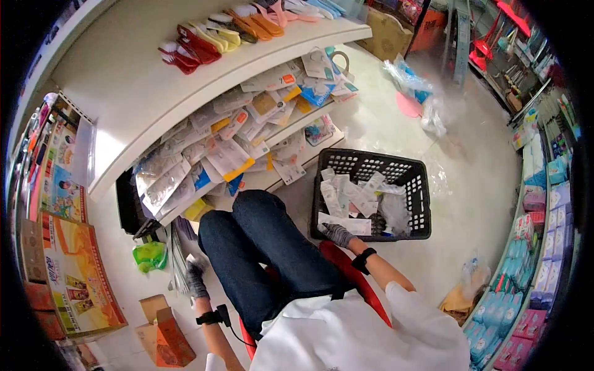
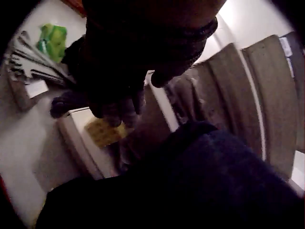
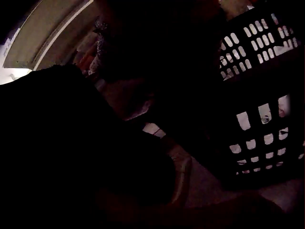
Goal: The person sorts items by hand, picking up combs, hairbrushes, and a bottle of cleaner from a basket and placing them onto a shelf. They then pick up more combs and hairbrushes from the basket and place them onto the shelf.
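My left hand (image 1: 196, 278), in a grey glove, is low beside my left knee, next to a bundle of grey-striped strips (image 1: 177, 263). In the left wrist view its fingers (image 2: 112, 112) hang loosely spread in front of a yellow-marked pack (image 2: 102, 132). My right hand (image 1: 339, 235), also gloved, lies over the near left corner of the black basket (image 1: 421, 234), overlapping a white packet (image 1: 346, 224) inside. Whether it grips the rim or the packet I cannot tell; the right wrist view is very dark. Several clear and white packets (image 1: 356, 196) fill the basket.
Shelves ahead hold heaps of carded packets (image 1: 229, 157), with coloured slippers (image 1: 247, 25) on the upper shelf (image 1: 142, 80). A green pack (image 1: 150, 255) and an orange carton (image 1: 170, 340) lie at the left. Plastic wrapping (image 1: 427, 93) lies on the floor beyond the basket.
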A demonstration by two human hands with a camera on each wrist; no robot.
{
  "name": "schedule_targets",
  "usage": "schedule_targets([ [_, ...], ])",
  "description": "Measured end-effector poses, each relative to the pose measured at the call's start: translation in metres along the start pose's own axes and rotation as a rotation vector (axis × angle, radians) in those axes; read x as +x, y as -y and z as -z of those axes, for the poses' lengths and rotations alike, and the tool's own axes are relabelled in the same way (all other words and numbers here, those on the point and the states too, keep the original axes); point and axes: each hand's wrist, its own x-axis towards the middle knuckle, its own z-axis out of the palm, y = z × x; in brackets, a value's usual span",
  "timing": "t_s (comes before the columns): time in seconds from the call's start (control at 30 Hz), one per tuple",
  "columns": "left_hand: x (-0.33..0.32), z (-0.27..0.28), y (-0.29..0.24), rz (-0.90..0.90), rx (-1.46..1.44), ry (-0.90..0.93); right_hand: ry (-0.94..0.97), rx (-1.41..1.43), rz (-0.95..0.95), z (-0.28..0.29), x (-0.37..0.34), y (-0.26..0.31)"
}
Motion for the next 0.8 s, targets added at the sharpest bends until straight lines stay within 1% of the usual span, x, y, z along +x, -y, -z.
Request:
schedule_targets([
  [0.07,0.005,-0.011,-0.015,-0.144,-0.010,0.031,0.118,0.034,0.062,-0.006,0.007,-0.019],
  [0.13,0.004,-0.036,-0.030,-0.288,0.069,0.050,0.065,0.106,0.302,0.008,0.009,-0.034],
  [0.17,-0.017,-0.070,-0.053,-0.330,0.213,0.020,0.117,0.123,0.411,0.011,0.031,-0.056],
  [0.2,-0.031,-0.099,-0.069,-0.374,0.355,-0.008,0.102,0.054,0.489,0.021,0.052,-0.078],
  [0.23,-0.047,-0.131,-0.083,-0.454,0.469,-0.002,0.081,-0.014,0.566,0.033,0.071,-0.094],
  [0.27,-0.060,-0.160,-0.096,-0.536,0.587,0.005,-0.007,-0.164,0.609,0.052,0.082,-0.090],
  [0.3,-0.066,-0.184,-0.107,-0.567,0.669,0.039,-0.157,-0.131,0.339,0.070,0.086,-0.080],
  [0.33,-0.057,-0.184,-0.097,-0.692,0.808,0.029,-0.300,-0.096,0.069,0.087,0.096,-0.073],
  [0.4,-0.049,-0.196,-0.082,-0.766,0.988,0.011,-0.476,-0.270,-0.174,0.100,0.139,-0.099],
  [0.43,-0.050,-0.200,-0.075,-0.760,0.969,0.018,-0.458,-0.382,-0.107,0.101,0.165,-0.132],
  [0.5,-0.045,-0.215,-0.067,-0.755,0.926,0.011,-0.464,-0.644,-0.055,0.098,0.197,-0.150],
  [0.53,-0.043,-0.221,-0.065,-0.751,0.958,0.013,-0.603,-0.827,0.145,0.090,0.213,-0.178],
  [0.6,-0.043,-0.231,-0.068,-0.746,1.018,0.021,-0.572,-0.875,-0.038,0.094,0.213,-0.143],
  [0.63,-0.042,-0.234,-0.072,-0.766,1.068,0.015,-0.504,-0.893,0.022,0.095,0.214,-0.137],
  [0.73,-0.034,-0.225,-0.070,-0.727,0.918,0.016,-0.311,-0.943,0.173,0.105,0.200,-0.147],
  [0.8,-0.033,-0.220,-0.067,-0.655,0.815,-0.015,-0.201,-0.980,0.262,0.119,0.182,-0.147],
])
